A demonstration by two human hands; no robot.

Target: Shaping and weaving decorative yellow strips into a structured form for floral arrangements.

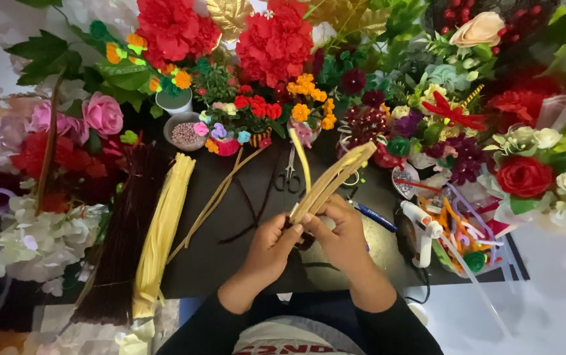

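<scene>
**Tan stems gripped over a crowded craft bench**

Holding a bundle of tan stems (330,181) in both hands above the middle of the black bench (230,256). Left hand (271,246) pinching the bundle's lower end, grip closed narrow around it, thumb pressing near the base. Right hand (341,230) wrapping the same bundle just beside the left, fingers curled tight over the stems, the two hands touching. Bundle tilting up and away to the right, tips fanning slightly near the purple flowers (365,125). One yellow stem (301,161) curving up from the bundle toward the scissors (288,172).

Lying flat just beyond the hands, scissors pointing away, handles toward the person. Resting to the left, a thick yellow bundle (161,240), beside it a dark brown bundle (122,253), both running front to back. Crossing the bench between them and the hands, a few loose tan stems (214,200) and dark strands.

Sitting to the right of the hands, a blue pen (375,217), then a white glue gun (421,227), nozzle aimed toward a heap of coloured stems (457,230). Standing at the far edge, a small bowl of beads (185,131) and a little pot of flowers (230,135). Ringing the whole bench, red (275,39), pink (102,113) and white blooms (39,243). Showing at the bottom, dark sleeves (388,329).
</scene>
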